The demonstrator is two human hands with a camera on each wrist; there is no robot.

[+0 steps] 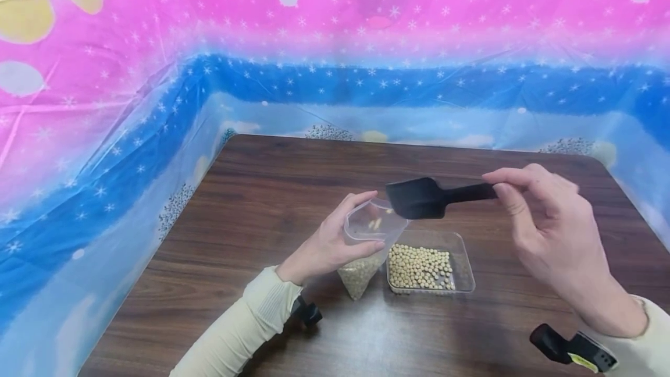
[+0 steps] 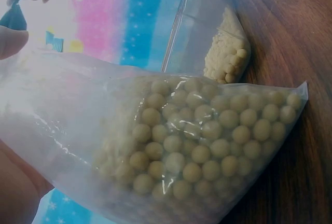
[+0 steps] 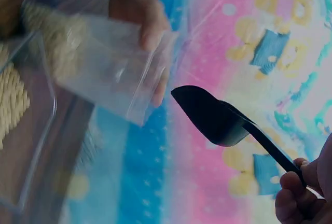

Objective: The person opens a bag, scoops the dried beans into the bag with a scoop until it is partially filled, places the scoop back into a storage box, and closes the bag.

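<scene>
My left hand point(image 1: 324, 244) grips a clear plastic zip bag point(image 1: 361, 277) near its mouth, thumb and fingers spread around the opening. Pale round soybeans point(image 2: 202, 146) fill the bag's lower part, and a few more show just inside the mouth. Pinched by the end of its handle in my right hand point(image 1: 562, 237), a black scoop point(image 1: 419, 199) is tilted with its front lip at the bag's opening. Behind the bag stands a clear plastic container point(image 1: 463, 263) with a layer of soybeans point(image 1: 419, 266) in it.
A dark wood-grain table point(image 1: 251, 191) lies under everything. Pink and blue patterned cloth point(image 1: 335, 86) hangs behind its far edge and along the left side. Black wrist devices point(image 1: 576, 351) hang below both sleeves.
</scene>
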